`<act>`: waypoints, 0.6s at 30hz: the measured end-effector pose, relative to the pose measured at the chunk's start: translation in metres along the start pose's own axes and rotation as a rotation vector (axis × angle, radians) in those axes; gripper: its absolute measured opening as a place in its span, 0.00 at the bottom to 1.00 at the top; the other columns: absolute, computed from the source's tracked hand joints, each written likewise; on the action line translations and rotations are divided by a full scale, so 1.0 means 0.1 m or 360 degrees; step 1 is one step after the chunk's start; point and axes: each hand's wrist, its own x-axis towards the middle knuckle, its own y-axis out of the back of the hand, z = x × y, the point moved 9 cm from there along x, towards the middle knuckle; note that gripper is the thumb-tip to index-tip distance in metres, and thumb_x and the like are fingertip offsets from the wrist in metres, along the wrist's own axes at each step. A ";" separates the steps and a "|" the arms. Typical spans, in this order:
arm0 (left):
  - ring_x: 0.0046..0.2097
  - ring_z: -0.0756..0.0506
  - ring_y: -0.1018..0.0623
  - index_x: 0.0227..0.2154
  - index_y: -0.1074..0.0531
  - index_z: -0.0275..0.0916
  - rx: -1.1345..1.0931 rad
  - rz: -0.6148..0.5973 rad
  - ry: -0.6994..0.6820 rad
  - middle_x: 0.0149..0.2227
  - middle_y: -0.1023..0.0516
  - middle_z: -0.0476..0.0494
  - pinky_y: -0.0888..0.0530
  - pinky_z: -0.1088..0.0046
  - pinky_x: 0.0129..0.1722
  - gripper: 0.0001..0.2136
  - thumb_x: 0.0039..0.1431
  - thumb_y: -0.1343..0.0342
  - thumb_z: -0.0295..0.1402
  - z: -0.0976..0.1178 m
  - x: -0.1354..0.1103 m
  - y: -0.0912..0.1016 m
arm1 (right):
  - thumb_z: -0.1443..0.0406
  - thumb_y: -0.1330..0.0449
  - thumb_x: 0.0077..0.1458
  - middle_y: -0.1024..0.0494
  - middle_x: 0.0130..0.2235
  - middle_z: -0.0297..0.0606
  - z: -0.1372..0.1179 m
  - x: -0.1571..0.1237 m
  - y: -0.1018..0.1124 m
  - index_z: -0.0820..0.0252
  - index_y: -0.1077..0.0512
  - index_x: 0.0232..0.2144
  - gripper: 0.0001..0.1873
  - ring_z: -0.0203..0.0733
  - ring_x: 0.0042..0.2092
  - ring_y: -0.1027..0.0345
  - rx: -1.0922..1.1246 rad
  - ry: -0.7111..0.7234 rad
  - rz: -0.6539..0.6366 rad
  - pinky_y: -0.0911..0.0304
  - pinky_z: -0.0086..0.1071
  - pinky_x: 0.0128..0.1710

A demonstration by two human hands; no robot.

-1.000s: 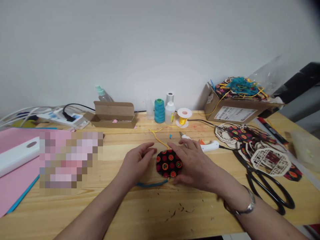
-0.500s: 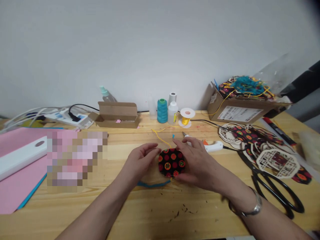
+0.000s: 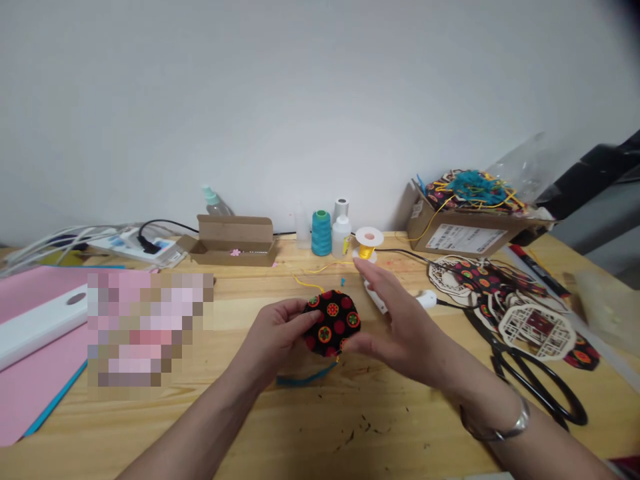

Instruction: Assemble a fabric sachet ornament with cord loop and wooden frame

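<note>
A roundish black fabric piece with red, orange and green flower motifs (image 3: 332, 327) is pinched at its left edge by my left hand (image 3: 273, 337), thumb on top. My right hand (image 3: 400, 327) is open, its fingers raised and spread apart; the thumb is at the lower right edge of the piece, and I cannot tell if it touches. A yellow cord (image 3: 310, 285) runs from the top edge. Below the piece, a teal tassel (image 3: 307, 378) lies on the wood. Partly hidden behind my right hand is a white glue gun (image 3: 426, 299).
Black scissors (image 3: 540, 380) and patterned cutouts (image 3: 537, 330) lie at the right, before a stuffed cardboard box (image 3: 460, 230). A teal thread cone (image 3: 321, 233), white bottle (image 3: 342, 235) and yellow cord spool (image 3: 369, 241) stand behind. Pink sheets (image 3: 40, 400) lie left.
My left hand now grips the fabric piece, with its thumb over the left edge. My right hand's fingers have lifted off and spread. The view has shifted slightly.
</note>
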 end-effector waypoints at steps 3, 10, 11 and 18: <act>0.20 0.55 0.31 0.28 0.24 0.35 0.0143 0.0043 -0.0109 0.22 0.23 0.49 0.39 0.81 0.19 0.08 0.47 0.38 0.34 0.22 -0.07 -0.04 | 0.54 0.40 0.49 0.29 0.49 0.48 0.22 0.11 0.05 0.63 0.36 0.52 0.30 0.46 0.47 0.33 0.0460 -0.0466 0.0101 0.34 0.39 0.43; 0.23 0.54 0.30 0.28 0.23 0.36 0.0266 -0.0149 -0.0205 0.24 0.22 0.50 0.37 0.82 0.21 0.05 0.49 0.40 0.32 0.52 -0.15 -0.36 | 0.56 0.36 0.43 0.24 0.25 0.33 0.38 0.16 -0.19 0.61 0.26 0.26 0.13 0.32 0.25 0.35 0.1215 -0.0891 -0.0071 0.40 0.26 0.24; 0.24 0.54 0.30 0.28 0.23 0.36 0.0265 -0.0149 -0.0217 0.24 0.22 0.49 0.37 0.82 0.22 0.05 0.49 0.40 0.31 0.50 -0.14 -0.37 | 0.57 0.36 0.42 0.25 0.24 0.32 0.39 0.14 -0.22 0.61 0.26 0.25 0.12 0.32 0.24 0.36 0.1243 -0.0933 -0.0068 0.41 0.26 0.23; 0.27 0.51 0.26 0.31 0.23 0.37 0.0229 -0.0148 -0.0216 0.27 0.21 0.48 0.32 0.79 0.26 0.07 0.50 0.41 0.34 0.25 0.00 -0.32 | 0.61 0.39 0.44 0.27 0.24 0.32 0.50 0.08 -0.35 0.63 0.27 0.27 0.10 0.31 0.24 0.38 0.1108 -0.0898 0.0021 0.43 0.26 0.22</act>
